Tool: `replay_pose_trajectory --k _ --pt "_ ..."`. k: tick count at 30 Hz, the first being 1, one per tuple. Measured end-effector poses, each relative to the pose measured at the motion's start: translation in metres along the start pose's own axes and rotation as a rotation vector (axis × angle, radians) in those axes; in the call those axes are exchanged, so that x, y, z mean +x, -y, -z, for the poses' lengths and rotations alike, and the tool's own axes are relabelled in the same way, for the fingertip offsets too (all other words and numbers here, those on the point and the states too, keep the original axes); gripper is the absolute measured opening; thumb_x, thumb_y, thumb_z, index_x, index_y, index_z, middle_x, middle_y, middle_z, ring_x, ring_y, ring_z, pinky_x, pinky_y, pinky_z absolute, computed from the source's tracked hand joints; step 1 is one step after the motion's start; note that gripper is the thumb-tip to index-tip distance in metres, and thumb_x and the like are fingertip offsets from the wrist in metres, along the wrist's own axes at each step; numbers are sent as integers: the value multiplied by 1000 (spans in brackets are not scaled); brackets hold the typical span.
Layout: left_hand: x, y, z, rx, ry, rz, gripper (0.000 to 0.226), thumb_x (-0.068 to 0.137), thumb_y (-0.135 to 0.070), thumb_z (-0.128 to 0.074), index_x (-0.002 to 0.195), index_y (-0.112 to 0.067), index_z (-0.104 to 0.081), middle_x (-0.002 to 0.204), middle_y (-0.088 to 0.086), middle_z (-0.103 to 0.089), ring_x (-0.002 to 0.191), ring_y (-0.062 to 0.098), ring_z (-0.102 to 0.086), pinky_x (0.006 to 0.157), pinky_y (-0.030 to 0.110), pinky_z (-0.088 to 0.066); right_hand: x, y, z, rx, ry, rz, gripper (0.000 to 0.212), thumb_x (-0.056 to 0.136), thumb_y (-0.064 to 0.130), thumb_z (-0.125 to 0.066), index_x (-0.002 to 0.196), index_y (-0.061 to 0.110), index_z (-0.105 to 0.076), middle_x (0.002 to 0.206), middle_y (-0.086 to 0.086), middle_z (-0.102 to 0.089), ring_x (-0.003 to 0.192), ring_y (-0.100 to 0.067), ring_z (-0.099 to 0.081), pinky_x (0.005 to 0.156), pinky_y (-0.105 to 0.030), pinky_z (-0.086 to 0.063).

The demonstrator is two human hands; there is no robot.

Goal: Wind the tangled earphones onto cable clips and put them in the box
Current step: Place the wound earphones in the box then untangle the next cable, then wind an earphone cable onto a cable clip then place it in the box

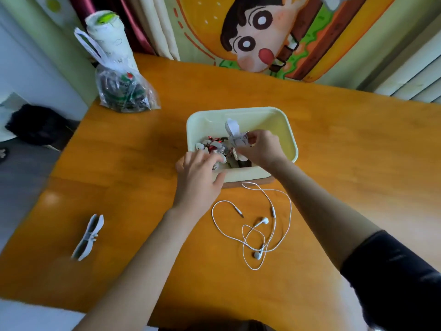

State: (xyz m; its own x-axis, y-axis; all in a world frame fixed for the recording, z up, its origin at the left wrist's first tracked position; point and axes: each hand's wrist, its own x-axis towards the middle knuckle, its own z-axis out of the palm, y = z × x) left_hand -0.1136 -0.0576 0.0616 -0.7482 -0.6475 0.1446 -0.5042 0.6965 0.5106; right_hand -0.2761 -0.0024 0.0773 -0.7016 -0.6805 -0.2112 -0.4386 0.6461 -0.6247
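Observation:
A pale yellow box (284,125) stands in the middle of the orange table, with several cable clips and wound earphones (214,146) piled inside. My right hand (259,148) is over the box and grips a white cable clip (235,134) that sticks up from it. My left hand (199,176) rests on the box's near left rim, fingers reaching among the pile; whether it grips anything is hidden. Loose white earphones (260,225) lie tangled on the table just in front of the box. Another white cable clip (88,237) lies at the near left.
A clear plastic bag (125,90) of dark items stands at the far left corner, with a rolled pale cloth (108,37) behind it. A cartoon-print curtain (257,34) hangs beyond the table. The table's left edge drops to a grey floor.

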Motion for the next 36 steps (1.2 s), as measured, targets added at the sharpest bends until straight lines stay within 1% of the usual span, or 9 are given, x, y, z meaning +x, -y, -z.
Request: replay_pose_trajectory --k 3,12,16,18,23,26,30,33,36 --pt "-12 15 -4 114 31 -2 24 81 -17 -74 104 -18 -68 100 4 -64 103 28 -53 93 49 -39 22 -7 -16 -145 154 -103 34 81 21 -65 57 11 -44 55 0 -41 51 -18 -38 40 -21 -28" --pt "-5 17 -7 103 -35 1 20 80 0 -70 91 -16 -72 89 5 -66 93 31 -57 88 50 -43 39 5 -37 -364 375 -107 38 83 29 -64 59 11 -40 59 -1 -43 56 -17 -45 48 -24 -33" --pt "-5 16 -5 105 -9 15 19 80 -1 -70 92 -16 -72 91 6 -66 95 31 -56 90 51 -41 36 6 -43 -478 369 -128 37 86 41 -64 80 9 -47 71 -1 -49 78 -22 -51 65 -29 -38" --pt "-4 16 -4 105 3 19 19 80 -2 -70 93 -15 -72 92 6 -66 96 31 -56 91 51 -40 35 5 -43 -461 355 -139 41 85 43 -66 76 8 -45 72 -2 -48 79 -22 -50 67 -30 -38" --pt "-4 16 -4 106 4 16 18 82 -3 -68 95 -15 -72 94 6 -66 99 30 -55 93 51 -39 33 4 -37 -416 299 -143 51 83 45 -67 60 11 -36 61 -1 -42 55 -14 -41 47 -24 -31" --pt "-4 16 -3 107 8 8 18 84 -3 -67 97 -15 -71 96 6 -66 100 30 -55 95 50 -36 28 4 -28 -466 270 -138 46 88 43 -62 63 11 -38 64 -2 -44 60 -16 -46 49 -25 -33" --pt "-5 16 -3 139 1 -22 21 84 -2 -67 100 -14 -71 98 8 -65 100 31 -56 96 53 -38 6 3 -22 -298 -45 124 24 95 28 -51 105 6 -54 105 -10 -57 94 -26 -56 72 -35 -48" --pt "-13 16 -3 154 -95 -100 27 78 2 -69 102 -11 -69 96 10 -65 94 32 -59 88 50 -45 -34 -6 -23 -67 -282 414 18 94 18 -52 107 5 -54 100 -9 -60 78 -20 -57 57 -32 -44" --pt "-35 17 -8 121 -128 -177 28 74 5 -68 99 -7 -68 93 11 -65 86 29 -60 74 41 -49 -71 -41 -33 -139 -203 509 11 93 16 -55 100 8 -56 89 -4 -59 64 -11 -48 44 -26 -37"
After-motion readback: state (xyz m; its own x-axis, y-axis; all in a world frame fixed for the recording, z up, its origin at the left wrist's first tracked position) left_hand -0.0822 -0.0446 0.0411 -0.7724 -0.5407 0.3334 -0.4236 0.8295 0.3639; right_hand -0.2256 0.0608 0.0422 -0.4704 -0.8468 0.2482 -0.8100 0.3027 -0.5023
